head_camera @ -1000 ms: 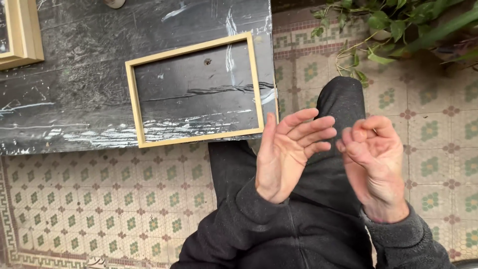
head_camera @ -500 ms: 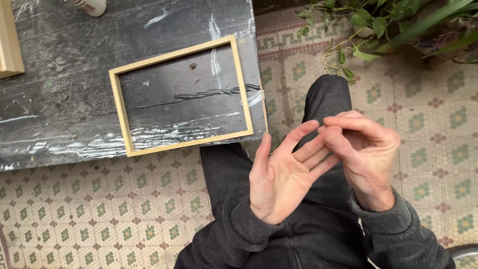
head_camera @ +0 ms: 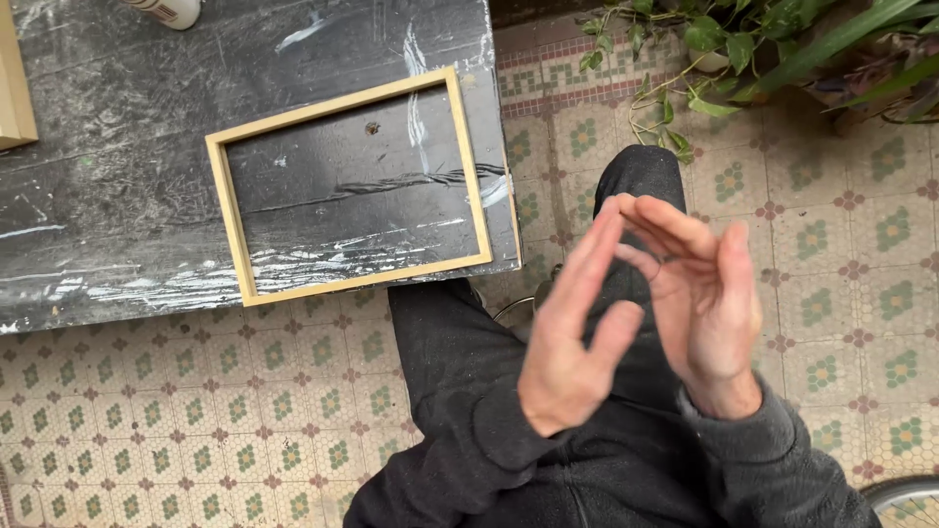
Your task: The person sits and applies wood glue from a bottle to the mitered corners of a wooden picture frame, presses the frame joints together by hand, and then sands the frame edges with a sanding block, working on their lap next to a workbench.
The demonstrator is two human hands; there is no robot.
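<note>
**Above the lap: two bare hands meet, wooden frame lies apart on the table**

Over the dark-trousered knee [head_camera: 641,181], the left hand [head_camera: 577,332] and right hand [head_camera: 699,293] are raised with fingers extended. Fingertips touch or overlap near the top; exact contact is blurred. Both are unclenched and grasp nothing.

Nearest thing: light wooden frame [head_camera: 347,186], rectangular, lying flat and slightly rotated. It sits to the left of the hands and farther out, well apart from them, by the right edge of the black table [head_camera: 108,205]. The table surface is scratched and streaked white.

Far left edge: part of a second pale wooden piece [head_camera: 15,88].

Far right: green plants [head_camera: 773,49]. Patterned tile floor [head_camera: 235,411] below.
</note>
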